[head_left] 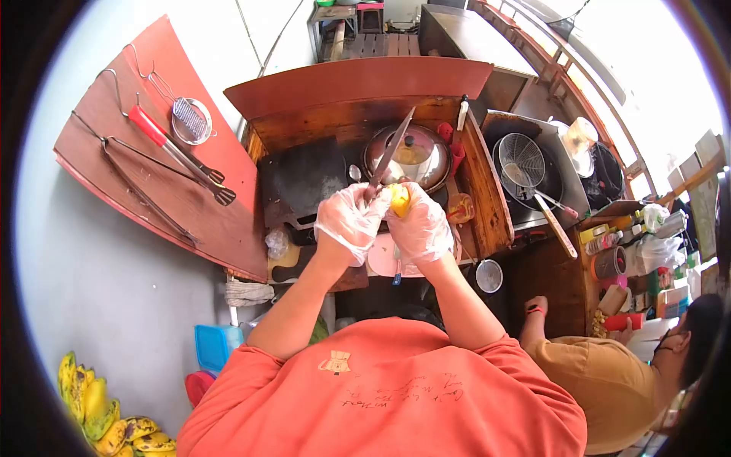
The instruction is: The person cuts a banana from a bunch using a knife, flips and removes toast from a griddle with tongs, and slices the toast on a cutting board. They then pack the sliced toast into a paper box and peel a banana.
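Note:
My left hand (pixel 346 222), in a clear plastic glove, is closed around a long knife (pixel 392 152). Its dark blade points up and away, leaning to the right. Close beside it, my gloved right hand (pixel 422 228) grips a yellow banana (pixel 398 199), of which only a small part shows between the fingers. Both hands are nearly touching in front of a round pan with a shiny lid (pixel 434 164). Below them lies a pink board or tray (pixel 381 259), partly covered by my hands, with a blue-handled tool (pixel 397 276) at its edge.
A black griddle (pixel 301 179) is left of the lidded pan. Tongs (pixel 179 152) and a grater (pixel 188 116) hang on the red panel. Bananas (pixel 95 404) lie at lower left. A skimmer (pixel 521 160) rests over a wok at right. Another person (pixel 601 381) is close on my right.

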A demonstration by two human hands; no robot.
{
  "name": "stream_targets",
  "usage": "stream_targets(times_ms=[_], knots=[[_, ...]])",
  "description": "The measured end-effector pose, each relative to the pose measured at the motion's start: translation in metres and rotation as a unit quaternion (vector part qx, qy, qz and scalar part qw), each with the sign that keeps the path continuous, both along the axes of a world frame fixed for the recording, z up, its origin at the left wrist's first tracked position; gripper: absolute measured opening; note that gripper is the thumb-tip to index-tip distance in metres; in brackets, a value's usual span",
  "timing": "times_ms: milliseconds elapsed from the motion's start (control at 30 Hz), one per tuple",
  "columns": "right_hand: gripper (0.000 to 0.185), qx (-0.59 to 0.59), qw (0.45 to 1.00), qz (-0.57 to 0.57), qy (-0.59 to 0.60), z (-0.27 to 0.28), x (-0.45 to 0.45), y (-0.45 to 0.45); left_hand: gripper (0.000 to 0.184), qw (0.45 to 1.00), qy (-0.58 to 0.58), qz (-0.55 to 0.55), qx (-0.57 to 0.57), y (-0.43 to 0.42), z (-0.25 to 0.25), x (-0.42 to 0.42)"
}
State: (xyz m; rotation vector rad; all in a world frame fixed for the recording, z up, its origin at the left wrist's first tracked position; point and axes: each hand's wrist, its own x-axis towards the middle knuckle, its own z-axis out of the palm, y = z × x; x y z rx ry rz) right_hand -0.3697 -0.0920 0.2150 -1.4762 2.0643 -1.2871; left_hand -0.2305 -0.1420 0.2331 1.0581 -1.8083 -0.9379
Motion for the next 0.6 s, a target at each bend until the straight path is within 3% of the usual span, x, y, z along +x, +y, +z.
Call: stream_targets(times_ms=[100,300,333,433,467,567,600], knots=[[0.027,-0.065,0.995,-0.002,0.078,-0.016,-0.001,0.003,0.019,0.998,-0.019,-0.04,0.037,-0.007,0.004,0.009],[0.028,-0.008,0.99,0.024,0.137,-0.014,-0.008,0.018,0.035,0.987,-0.11,-0.11,0.039,-0.018,0.005,0.022],[0.029,0.003,0.988,0.042,0.147,-0.015,-0.011,0.02,0.025,0.97,-0.16,-0.175,-0.053,-0.024,-0.001,0.027],[0.029,0.023,0.981,0.064,0.181,-0.017,-0.017,0.026,0.011,0.948,-0.22,-0.185,0.135,-0.023,0.017,0.024],[0.03,0.039,0.979,0.076,0.188,-0.015,-0.018,0.028,0.014,0.937,-0.237,-0.248,-0.059,-0.032,-0.001,0.029],[0.032,0.05,0.977,0.077,0.191,-0.013,-0.019,0.031,0.023,0.871,-0.25,-0.303,-0.295,-0.04,-0.013,0.026],[0.032,0.051,0.978,0.075,0.19,-0.015,-0.02,0.032,0.025,0.869,-0.271,-0.305,-0.278,-0.04,-0.014,0.023]])
